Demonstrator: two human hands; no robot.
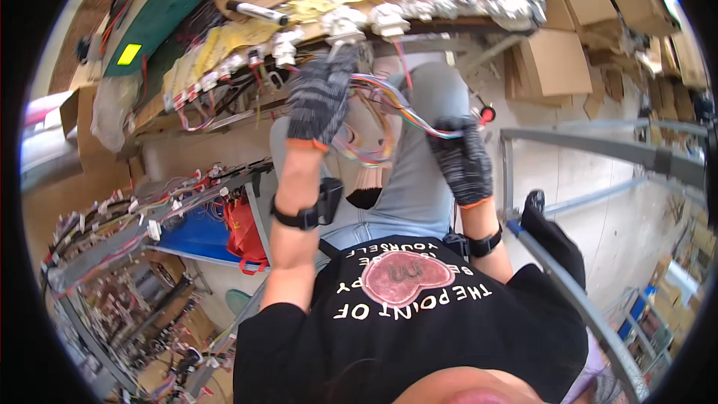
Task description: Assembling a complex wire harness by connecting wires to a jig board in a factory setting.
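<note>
Coloured wires (409, 113) hang above pale jeans (411, 183), grasped in the gloved right hand (464, 161); whether the left hand (320, 99), near the surface (318, 7), has a clenched grip cannot be told. White lettering (395, 312) surrounds the black shirt (464, 348)'s heart patch (381, 284).

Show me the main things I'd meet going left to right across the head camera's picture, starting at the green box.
Green box → red bag → gloved left hand → coloured wires → gloved right hand → cardboard box.
</note>
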